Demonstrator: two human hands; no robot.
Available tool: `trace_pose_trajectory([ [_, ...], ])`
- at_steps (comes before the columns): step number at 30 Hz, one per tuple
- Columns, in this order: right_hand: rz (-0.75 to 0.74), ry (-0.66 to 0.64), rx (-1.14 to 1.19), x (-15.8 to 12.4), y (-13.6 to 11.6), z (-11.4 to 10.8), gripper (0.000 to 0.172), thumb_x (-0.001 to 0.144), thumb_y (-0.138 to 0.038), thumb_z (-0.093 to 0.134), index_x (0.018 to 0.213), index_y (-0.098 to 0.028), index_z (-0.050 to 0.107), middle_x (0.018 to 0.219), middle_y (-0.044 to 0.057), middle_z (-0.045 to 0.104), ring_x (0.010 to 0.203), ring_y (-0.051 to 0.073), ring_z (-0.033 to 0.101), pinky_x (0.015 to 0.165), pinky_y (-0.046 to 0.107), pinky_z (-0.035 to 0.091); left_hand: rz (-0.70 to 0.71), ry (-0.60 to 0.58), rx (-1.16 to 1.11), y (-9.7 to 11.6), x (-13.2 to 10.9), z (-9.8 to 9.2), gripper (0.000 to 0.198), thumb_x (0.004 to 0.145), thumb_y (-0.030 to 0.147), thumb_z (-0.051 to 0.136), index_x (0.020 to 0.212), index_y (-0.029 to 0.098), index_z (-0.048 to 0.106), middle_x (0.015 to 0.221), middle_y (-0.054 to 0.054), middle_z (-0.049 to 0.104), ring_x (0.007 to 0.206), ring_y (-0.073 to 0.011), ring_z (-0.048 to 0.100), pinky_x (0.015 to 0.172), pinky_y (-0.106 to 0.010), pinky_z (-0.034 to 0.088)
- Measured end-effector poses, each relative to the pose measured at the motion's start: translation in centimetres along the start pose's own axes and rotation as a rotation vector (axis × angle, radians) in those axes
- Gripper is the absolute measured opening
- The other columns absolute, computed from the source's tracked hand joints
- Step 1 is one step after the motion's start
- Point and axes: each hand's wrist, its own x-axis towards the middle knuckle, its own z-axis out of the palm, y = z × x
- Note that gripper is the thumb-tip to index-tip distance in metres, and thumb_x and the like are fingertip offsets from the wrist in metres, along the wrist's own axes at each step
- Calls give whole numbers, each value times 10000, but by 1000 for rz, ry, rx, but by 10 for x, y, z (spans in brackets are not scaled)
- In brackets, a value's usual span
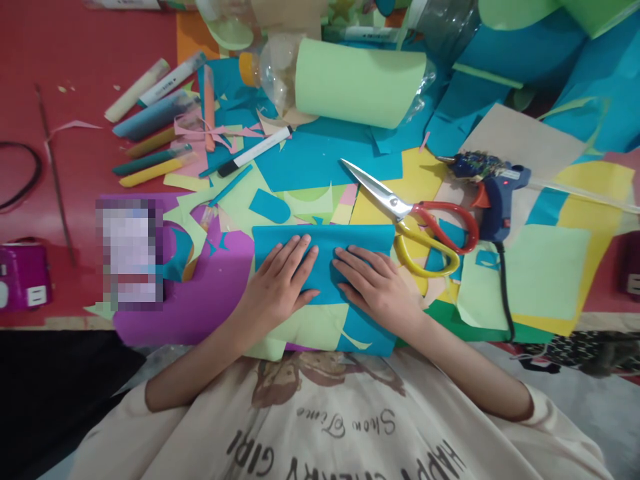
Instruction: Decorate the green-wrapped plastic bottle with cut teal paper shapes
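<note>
A blue sheet of paper (325, 260) lies in front of me, its straight far edge near the middle of the table. My left hand (286, 277) rests flat on its left part, fingers stretched out. On the right part lies my right hand (373, 283), also flat with the fingers extended. Both palms face down, and neither hand grips anything. Close to the right hand, scissors (400, 210) with one red and one yellow handle lie with blades together. Pale green paper (313, 327) shows beneath the blue sheet, nearer my body.
A bottle wrapped in green paper (360, 83) lies at the back. A blue glue gun (497, 193) with a black cord is at right. Several markers (153, 113) and a pixelated rectangular item (131, 253) are at left. Paper scraps and a purple sheet (220, 293) cover the red table.
</note>
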Motion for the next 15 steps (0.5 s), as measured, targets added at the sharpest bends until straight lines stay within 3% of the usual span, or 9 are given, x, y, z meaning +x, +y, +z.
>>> trace_pose_trajectory([
  [7, 0, 18, 3, 0, 0, 1, 278, 979, -236, 497, 1100, -117, 717, 1190, 107, 731, 1105, 230, 659, 875, 355, 538, -7, -31, 34, 2, 1, -3, 614, 986, 400, 436, 1508, 106, 302, 1496, -191, 463, 1421, -308, 410, 1157, -453, 364],
  [15, 5, 28, 24, 0, 0, 1, 269, 972, -226, 508, 1087, -106, 719, 1179, 123, 733, 1095, 230, 658, 874, 359, 538, 19, 9, 105, 3, 3, -5, 549, 983, 408, 442, 1410, 64, 451, 1437, -200, 530, 1351, -318, 499, 1105, -438, 414],
])
